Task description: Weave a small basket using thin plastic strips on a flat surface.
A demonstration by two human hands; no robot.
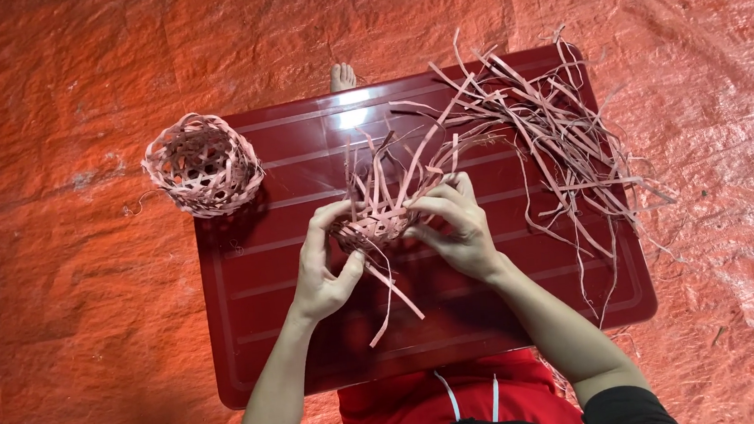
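Both hands hold a small half-made basket over the middle of a dark red board that serves as a worktop. The left hand curls around the woven bottom from the side. The right hand grips the other side, with its fingers pinching the strips. The bottom looks woven tight, but many loose strips stick up from it, so the sides look far from done. One strip hangs down toward the person. A done basket sits at the board's far left corner, partly over the edge. A big pile of spare strips lies on the right side. An orange sheet covers the floor. A bare toe peeks past the far edge.
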